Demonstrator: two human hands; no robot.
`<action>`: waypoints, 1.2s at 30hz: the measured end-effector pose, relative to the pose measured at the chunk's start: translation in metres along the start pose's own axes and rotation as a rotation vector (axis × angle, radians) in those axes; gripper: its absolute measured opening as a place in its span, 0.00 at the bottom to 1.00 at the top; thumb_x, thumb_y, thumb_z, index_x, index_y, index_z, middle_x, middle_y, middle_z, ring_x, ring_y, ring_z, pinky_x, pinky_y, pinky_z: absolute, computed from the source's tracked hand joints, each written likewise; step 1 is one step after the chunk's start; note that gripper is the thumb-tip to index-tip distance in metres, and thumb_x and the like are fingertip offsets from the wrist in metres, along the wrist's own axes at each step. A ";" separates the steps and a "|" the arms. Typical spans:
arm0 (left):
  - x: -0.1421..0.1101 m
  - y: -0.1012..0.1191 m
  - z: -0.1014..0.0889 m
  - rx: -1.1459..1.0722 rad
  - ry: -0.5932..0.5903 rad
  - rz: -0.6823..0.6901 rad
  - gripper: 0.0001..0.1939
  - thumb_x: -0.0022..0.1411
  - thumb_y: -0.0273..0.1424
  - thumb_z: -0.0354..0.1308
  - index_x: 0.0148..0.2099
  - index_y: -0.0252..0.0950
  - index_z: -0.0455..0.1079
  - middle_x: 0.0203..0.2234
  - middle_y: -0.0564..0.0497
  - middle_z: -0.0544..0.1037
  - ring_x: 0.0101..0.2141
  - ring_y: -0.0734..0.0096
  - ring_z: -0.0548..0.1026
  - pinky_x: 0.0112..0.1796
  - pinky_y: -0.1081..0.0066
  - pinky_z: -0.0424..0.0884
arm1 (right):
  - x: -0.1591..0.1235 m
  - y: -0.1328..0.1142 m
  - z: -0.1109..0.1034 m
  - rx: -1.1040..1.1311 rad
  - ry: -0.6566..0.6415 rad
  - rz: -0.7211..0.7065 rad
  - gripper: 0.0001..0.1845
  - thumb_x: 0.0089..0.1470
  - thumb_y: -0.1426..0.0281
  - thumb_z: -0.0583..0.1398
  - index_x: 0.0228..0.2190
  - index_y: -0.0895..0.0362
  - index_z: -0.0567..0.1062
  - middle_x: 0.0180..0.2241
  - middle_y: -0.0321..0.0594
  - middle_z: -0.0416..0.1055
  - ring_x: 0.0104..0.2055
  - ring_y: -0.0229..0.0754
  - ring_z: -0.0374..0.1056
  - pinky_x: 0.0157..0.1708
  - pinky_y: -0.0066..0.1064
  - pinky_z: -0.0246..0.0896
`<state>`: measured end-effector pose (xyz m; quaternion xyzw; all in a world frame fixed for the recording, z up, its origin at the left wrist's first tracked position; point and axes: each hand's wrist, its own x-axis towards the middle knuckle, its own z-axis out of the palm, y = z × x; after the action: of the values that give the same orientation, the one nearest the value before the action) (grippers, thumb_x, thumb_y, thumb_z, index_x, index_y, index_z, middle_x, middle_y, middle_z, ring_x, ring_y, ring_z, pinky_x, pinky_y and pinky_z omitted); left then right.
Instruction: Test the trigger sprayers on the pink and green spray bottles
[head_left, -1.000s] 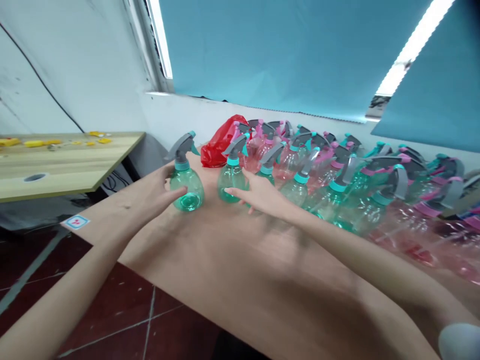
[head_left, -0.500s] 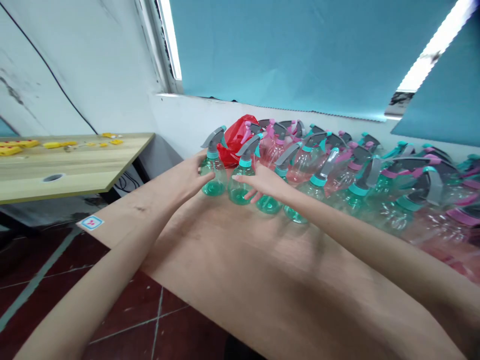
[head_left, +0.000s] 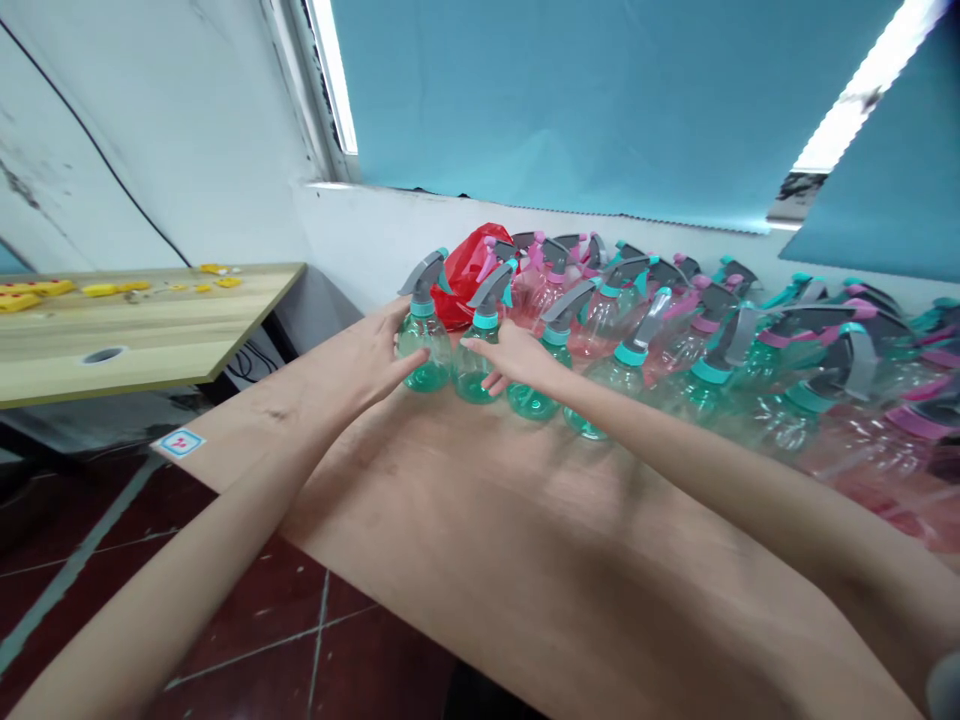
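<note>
My left hand [head_left: 375, 352] is wrapped around a green spray bottle [head_left: 424, 345] with a grey trigger, at the left end of a row on the brown table [head_left: 480, 530]. My right hand [head_left: 511, 360] rests with its fingers stretched against the second green spray bottle [head_left: 474, 355], touching its front. More green spray bottles [head_left: 622, 375] continue the row to the right, and pink ones [head_left: 592, 320] stand behind them. Both forearms reach across the table from the near edge.
A red plastic bag [head_left: 469, 270] lies behind the bottles by the white wall. A wooden desk [head_left: 135, 330] with yellow parts [head_left: 112, 288] stands at the left. Blue blinds [head_left: 570, 100] cover the window. Dark red floor tiles [head_left: 247, 620] lie below the table's left corner.
The left hand has pushed its green bottle back and right, up against the second bottle. The right hand stayed on the second bottle. The view shifted slightly.
</note>
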<state>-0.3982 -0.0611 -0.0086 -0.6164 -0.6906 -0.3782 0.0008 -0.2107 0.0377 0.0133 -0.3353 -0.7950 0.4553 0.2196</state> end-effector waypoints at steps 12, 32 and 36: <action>-0.066 0.041 -0.018 -0.069 0.175 -0.019 0.32 0.60 0.45 0.59 0.60 0.35 0.59 0.55 0.38 0.68 0.55 0.51 0.69 0.53 0.51 0.68 | -0.055 -0.009 0.001 -0.117 -0.105 -0.076 0.34 0.53 0.48 0.60 0.50 0.60 0.63 0.33 0.51 0.76 0.20 0.45 0.72 0.19 0.40 0.70; -0.082 0.258 0.101 -0.604 -0.405 0.253 0.14 0.59 0.25 0.56 0.47 0.38 0.61 0.32 0.56 0.70 0.30 0.75 0.68 0.32 0.73 0.67 | -0.251 0.061 -0.095 -0.654 0.164 -0.186 0.31 0.53 0.44 0.56 0.42 0.58 0.73 0.43 0.48 0.71 0.39 0.52 0.72 0.33 0.42 0.69; -0.069 0.275 0.129 -0.637 -0.453 0.322 0.13 0.58 0.24 0.53 0.46 0.38 0.61 0.30 0.56 0.68 0.30 0.73 0.68 0.33 0.71 0.67 | -0.259 0.084 -0.114 -0.716 0.274 -0.231 0.38 0.55 0.39 0.47 0.45 0.60 0.71 0.38 0.49 0.72 0.35 0.52 0.73 0.29 0.42 0.70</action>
<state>-0.0874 -0.0649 0.0105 -0.7534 -0.4169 -0.4230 -0.2824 0.0673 -0.0558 -0.0160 -0.3565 -0.8993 0.0727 0.2427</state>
